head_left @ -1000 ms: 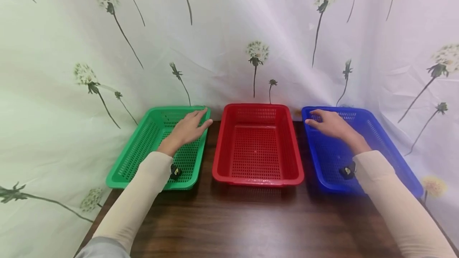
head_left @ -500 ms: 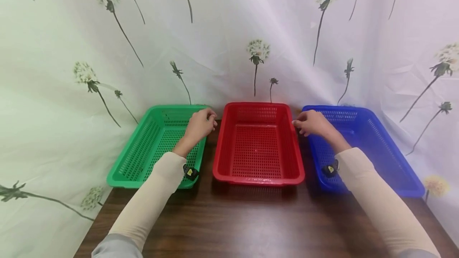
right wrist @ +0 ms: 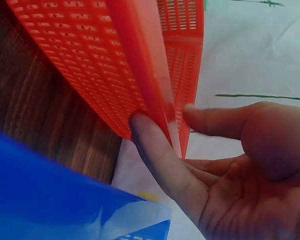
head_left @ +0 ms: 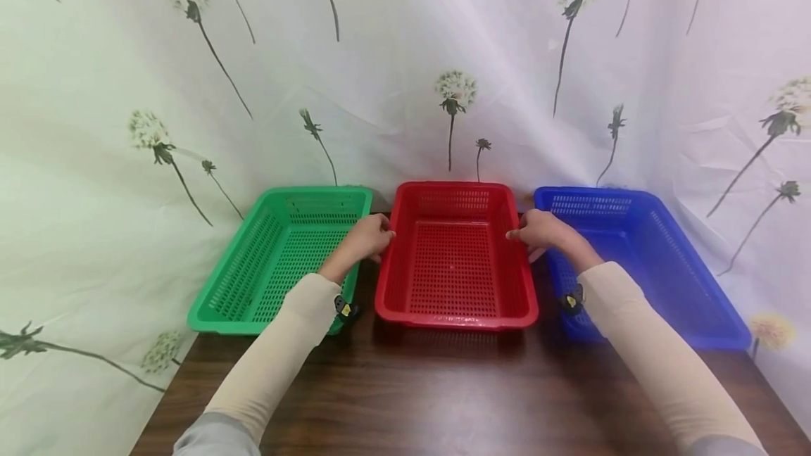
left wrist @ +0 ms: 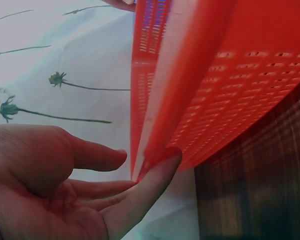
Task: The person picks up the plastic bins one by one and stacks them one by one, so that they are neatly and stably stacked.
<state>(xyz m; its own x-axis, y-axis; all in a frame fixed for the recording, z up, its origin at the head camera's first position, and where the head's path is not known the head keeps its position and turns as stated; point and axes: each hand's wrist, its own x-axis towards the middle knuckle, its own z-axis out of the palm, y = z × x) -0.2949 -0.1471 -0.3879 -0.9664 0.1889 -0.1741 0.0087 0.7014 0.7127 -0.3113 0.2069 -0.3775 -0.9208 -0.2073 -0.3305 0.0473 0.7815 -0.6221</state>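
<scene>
A red plastic basket point(head_left: 456, 321) with slotted walls stands in the middle of the head view. My left hand point(head_left: 369, 236) grips its left rim, and my right hand point(head_left: 542, 231) grips the right rim opposite. In the left wrist view, fingers point(left wrist: 160, 175) reach the outer side of the red rim point(left wrist: 165, 115), with the thumb on the other side. The right wrist view has the right thumb point(right wrist: 215, 121) at the inner side of the rim and the fingers outside. Inside the red basket only its perforated floor shows.
A green basket point(head_left: 215, 326) stands to the left and a blue basket point(head_left: 703, 266) to the right. All rest on a dark wooden table point(head_left: 431, 393). A white curtain point(head_left: 393, 90) printed with dandelions hangs close behind them.
Both hands have moved inward from above the green and blue baskets to the sides of the red basket. Their fingers have taken hold of its rim. The baskets have not visibly moved.
</scene>
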